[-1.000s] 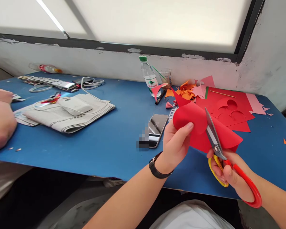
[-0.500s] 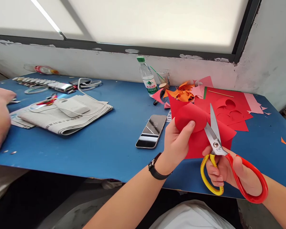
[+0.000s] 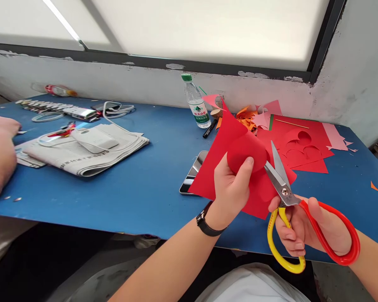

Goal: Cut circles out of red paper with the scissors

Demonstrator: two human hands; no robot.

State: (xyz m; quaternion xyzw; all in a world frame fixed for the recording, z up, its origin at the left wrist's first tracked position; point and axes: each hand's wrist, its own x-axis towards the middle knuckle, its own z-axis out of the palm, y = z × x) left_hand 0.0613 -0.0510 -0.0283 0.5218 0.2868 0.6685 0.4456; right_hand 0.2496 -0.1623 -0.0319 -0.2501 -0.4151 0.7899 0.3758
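My left hand [image 3: 231, 182] pinches a sheet of red paper [image 3: 223, 142], thumb on top of a rounded, partly cut-out piece [image 3: 244, 151]. The sheet's other parts fan out behind and below the hand, over one end of a phone [image 3: 190, 180]. My right hand [image 3: 305, 228] is wrapped round the handles of a pair of scissors [image 3: 284, 191], one loop yellow and one red. The blades stand apart, and the lower blade's tip meets the right edge of the rounded piece.
Red paper sheets with curved cuts [image 3: 308, 147] lie at the right, beside orange scraps [image 3: 247, 121]. A water bottle [image 3: 197, 105] and a black marker [image 3: 210, 128] are behind my left hand. Folded newspaper [image 3: 82, 157] with a white box lies left, near another person's arm [image 3: 0, 155].
The red sheet has turned and swung left, now covering part of the phone. The scissors have spread a little at the handles, and their tips have shifted slightly left.
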